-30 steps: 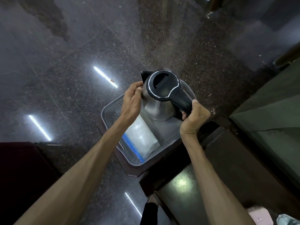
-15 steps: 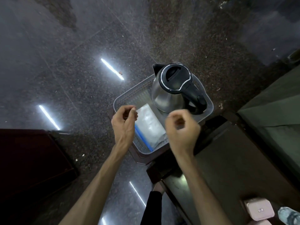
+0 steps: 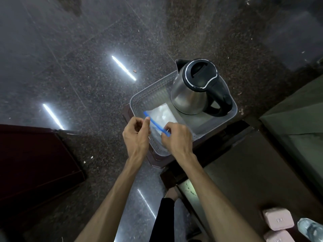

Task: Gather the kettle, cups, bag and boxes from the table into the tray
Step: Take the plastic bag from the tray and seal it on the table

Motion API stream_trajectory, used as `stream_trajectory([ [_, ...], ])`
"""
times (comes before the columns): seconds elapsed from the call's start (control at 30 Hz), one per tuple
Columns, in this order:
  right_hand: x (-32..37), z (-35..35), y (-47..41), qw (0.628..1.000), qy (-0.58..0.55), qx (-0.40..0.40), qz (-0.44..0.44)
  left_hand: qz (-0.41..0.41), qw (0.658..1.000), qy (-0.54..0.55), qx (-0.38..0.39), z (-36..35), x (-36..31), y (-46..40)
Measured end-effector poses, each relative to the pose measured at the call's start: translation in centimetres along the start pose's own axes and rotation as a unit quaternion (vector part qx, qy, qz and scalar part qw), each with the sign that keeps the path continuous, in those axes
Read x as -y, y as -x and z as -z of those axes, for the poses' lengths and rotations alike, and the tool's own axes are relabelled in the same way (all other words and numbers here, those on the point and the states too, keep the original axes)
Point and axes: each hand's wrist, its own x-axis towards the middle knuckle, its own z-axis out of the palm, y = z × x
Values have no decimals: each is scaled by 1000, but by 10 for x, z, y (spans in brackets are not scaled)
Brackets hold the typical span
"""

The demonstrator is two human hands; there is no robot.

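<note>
Your left hand (image 3: 138, 135) and right hand (image 3: 174, 137) both pinch the bag (image 3: 161, 117) lying in the tray (image 3: 148, 95) beside the kettle (image 3: 195, 88). It looks soft and slippery; hold its blue strip.

No readable text, small mark on pink box (image 3: 277, 219) too blurred to read

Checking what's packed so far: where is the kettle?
The kettle stands upright in the far right end of the grey tray, just beyond the zip bag.
</note>
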Motion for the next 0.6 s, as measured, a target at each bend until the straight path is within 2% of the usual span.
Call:
stream_trajectory([
  [0.1,-9,23,-2,980,-189,-21,-55,13,1000,-5,17,-3,-8,12],
  [0.23,-13,65,10,913,-401,-46,-57,56,996,21,73,-18,-37,33],
  [0.3,-12,87,23,890,-452,-45,-44,49,993,49,101,-28,-60,45],
  [0.47,-22,136,69,823,-566,-47,-31,-32,982,93,160,-49,-106,90],
  [0.53,-33,150,89,783,-619,-48,-40,-48,972,104,204,-56,-113,112],
  [0.6,-48,160,111,767,-638,-56,-49,-49,958,113,259,-67,-115,135],
])
